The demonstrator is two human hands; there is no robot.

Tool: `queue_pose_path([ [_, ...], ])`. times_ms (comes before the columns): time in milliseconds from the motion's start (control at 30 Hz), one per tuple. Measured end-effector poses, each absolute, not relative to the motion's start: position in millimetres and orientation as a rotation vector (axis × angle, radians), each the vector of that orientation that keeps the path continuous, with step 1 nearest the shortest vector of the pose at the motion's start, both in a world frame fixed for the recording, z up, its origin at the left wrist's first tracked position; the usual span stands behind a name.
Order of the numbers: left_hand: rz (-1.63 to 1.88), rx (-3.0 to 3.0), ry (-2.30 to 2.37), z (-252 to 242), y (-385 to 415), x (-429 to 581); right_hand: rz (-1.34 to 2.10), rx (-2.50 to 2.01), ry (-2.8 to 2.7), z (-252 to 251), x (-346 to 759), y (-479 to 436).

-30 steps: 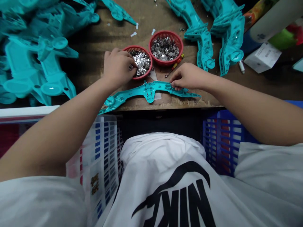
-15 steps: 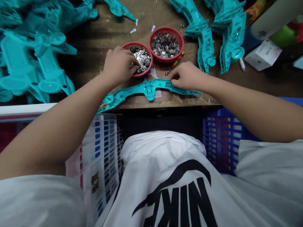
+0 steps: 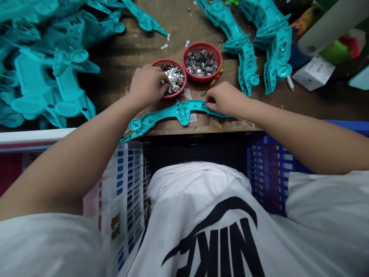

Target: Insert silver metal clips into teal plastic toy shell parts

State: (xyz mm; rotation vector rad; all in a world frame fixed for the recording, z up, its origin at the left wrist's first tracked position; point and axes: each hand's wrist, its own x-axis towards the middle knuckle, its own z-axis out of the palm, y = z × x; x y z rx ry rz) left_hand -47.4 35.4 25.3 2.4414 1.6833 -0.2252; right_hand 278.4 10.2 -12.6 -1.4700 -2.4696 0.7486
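Note:
A long teal plastic part [image 3: 173, 112] lies flat near the front edge of the wooden table [image 3: 121, 54]. My right hand [image 3: 226, 99] rests on its right half, fingers pinched together on the part. My left hand [image 3: 147, 85] reaches into a small red basket [image 3: 181, 84] of shiny metal pieces, fingers curled and pinched among them; what they hold is hidden. A second red basket [image 3: 202, 61] of darker metal pieces stands just behind and to the right.
A big heap of teal parts [image 3: 43, 61] fills the left of the table; two stacks of teal parts [image 3: 259, 42] lie at the back right. A small screwdriver [image 3: 212, 83], a white box [image 3: 313, 72], a white crate [image 3: 123, 184] and a blue crate [image 3: 268, 169] are nearby.
The view has shifted slightly. My left hand stays at the near basket, fingers working among the pieces. My right hand has moved a little left along the teal part.

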Motion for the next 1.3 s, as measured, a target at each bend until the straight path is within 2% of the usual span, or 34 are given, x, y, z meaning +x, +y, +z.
queue_pose_path([
  [167,-0.258,2.498,1.672,26,35,-47,0.632,-1.512,-2.669,2,271,4],
  [300,-0.296,2.630,1.618,16,40,-55,0.666,-1.494,-2.717,7,270,5],
  [800,0.245,2.657,1.479,-44,70,-81,0.740,-1.581,-2.844,26,264,7],
  [1300,0.393,2.597,1.566,-44,74,-88,0.780,-1.461,-2.856,18,270,14],
])
